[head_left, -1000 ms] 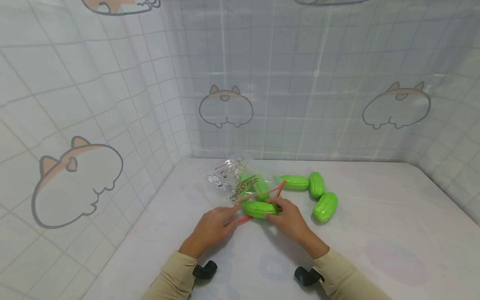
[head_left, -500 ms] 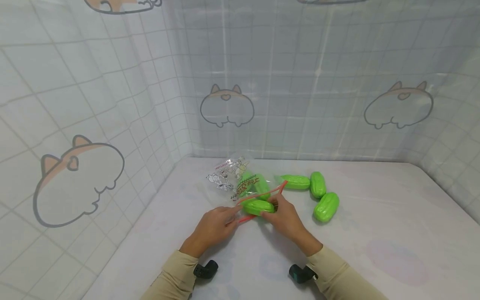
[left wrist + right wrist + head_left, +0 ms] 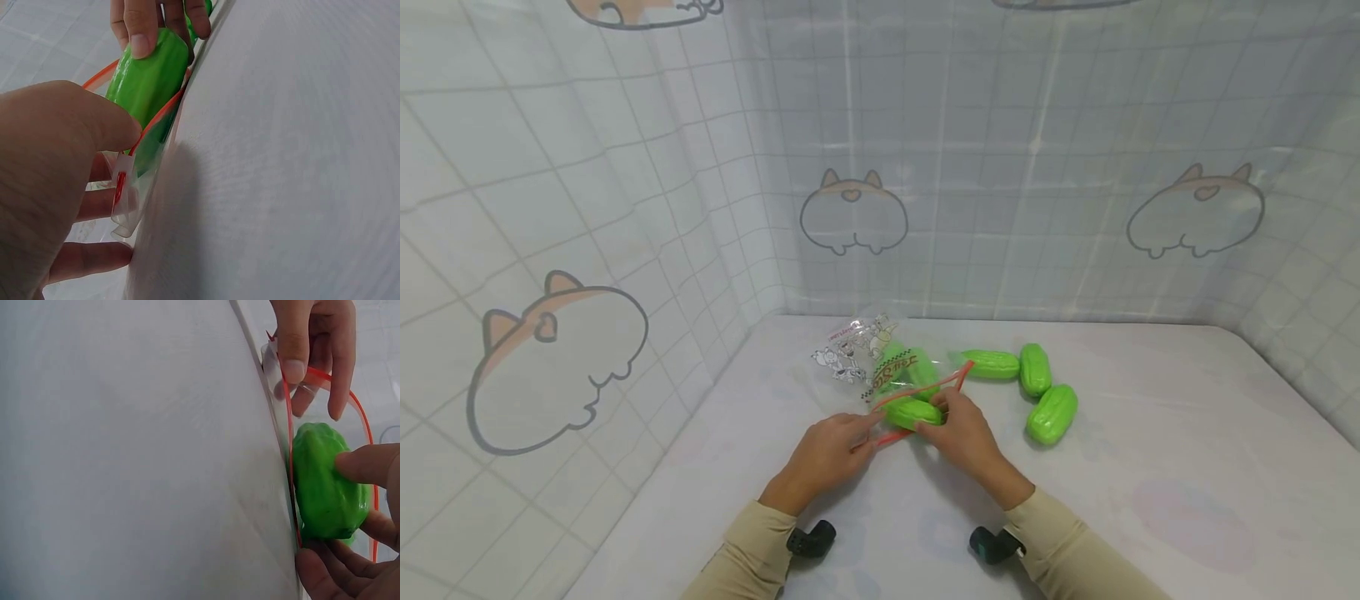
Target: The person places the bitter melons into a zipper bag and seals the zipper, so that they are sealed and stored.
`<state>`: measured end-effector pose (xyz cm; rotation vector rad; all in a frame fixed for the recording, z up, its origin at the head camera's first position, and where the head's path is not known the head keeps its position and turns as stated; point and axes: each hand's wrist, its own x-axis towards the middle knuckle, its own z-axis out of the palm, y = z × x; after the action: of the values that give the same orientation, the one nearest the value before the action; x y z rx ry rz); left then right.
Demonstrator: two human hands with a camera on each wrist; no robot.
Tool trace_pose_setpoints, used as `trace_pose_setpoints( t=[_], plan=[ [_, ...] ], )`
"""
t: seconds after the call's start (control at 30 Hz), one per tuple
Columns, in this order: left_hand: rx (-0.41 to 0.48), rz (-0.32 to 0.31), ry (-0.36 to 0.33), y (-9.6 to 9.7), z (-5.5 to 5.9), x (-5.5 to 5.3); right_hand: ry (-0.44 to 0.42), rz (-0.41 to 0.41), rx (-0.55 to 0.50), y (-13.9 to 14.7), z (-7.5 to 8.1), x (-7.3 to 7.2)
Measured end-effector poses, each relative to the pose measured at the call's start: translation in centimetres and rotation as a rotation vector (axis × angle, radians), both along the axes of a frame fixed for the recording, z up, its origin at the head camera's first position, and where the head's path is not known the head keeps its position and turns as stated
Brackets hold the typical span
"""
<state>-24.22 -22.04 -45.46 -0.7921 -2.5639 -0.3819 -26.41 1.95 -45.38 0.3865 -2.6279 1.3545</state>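
Note:
A clear zip bag (image 3: 852, 352) with a red-orange rim and cartoon print lies on the white table. Inside it are green vegetables, seen through the plastic. My left hand (image 3: 826, 454) pinches the left corner of its mouth between thumb and fingers. My right hand (image 3: 966, 437) grips a green, ribbed, cucumber-like toy vegetable (image 3: 912, 413) at its right end. In the right wrist view that vegetable (image 3: 325, 481) sits between the two red rims, partly in the mouth. The left wrist view shows its other end by the rim, behind my left thumb (image 3: 112, 122).
Three more green vegetables lie right of the bag: one sideways (image 3: 992, 364), one upright in view (image 3: 1034, 370) and one tilted nearer (image 3: 1052, 414). A tiled-pattern curtain (image 3: 1000, 208) stands behind the table and along its sides.
My right hand has moved left and slightly away from me, sliding the green vegetable further into the bag's mouth. My left hand has stayed at the bag's corner.

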Motion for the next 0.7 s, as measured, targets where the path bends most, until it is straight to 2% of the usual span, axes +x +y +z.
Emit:
trace_pose_setpoints(
  t=[0.33,0.7],
  plan=[
    [0.015,-0.012,0.01,0.0,0.0,0.0,0.019,0.025,0.027,0.2,0.0,0.1],
    [0.009,-0.007,0.002,0.1,0.1,0.1,0.119,0.079,-0.075,1.7,0.3,1.2]
  ],
)
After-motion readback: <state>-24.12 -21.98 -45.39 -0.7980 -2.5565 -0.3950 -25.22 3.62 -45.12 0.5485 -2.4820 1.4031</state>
